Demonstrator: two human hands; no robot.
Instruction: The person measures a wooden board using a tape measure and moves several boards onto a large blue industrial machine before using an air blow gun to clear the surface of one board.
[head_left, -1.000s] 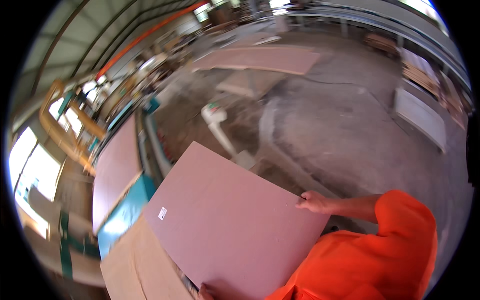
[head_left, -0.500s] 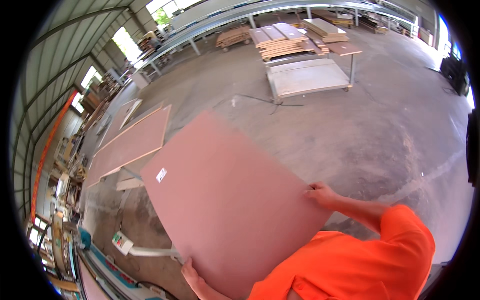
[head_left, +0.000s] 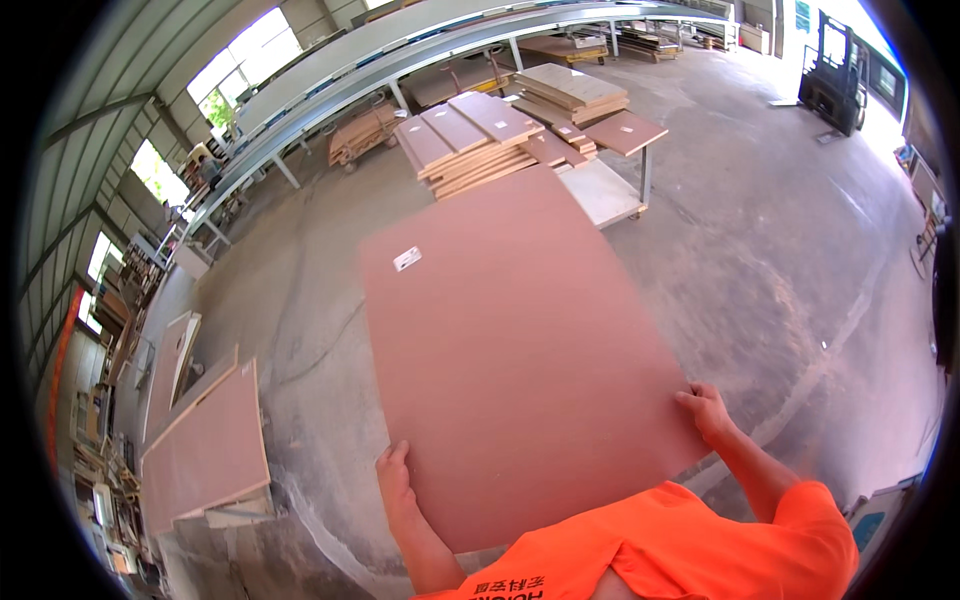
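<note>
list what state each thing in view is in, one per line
left hand: gripping, closed on the panel
right hand: gripping, closed on the panel
panel: held by both side edges, broad face up
label: stuck on the panel
cart: standing, partly hidden
boards: stacked
forklift: standing, forks low
metal frame: standing on legs

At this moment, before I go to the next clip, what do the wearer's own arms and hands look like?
Both the left hand and the right hand are ungloved, with bare forearms. The right arm has a short, bright orange sleeve matching the orange shirt, which bears dark lettering. The left sleeve is not clearly visible.
</note>
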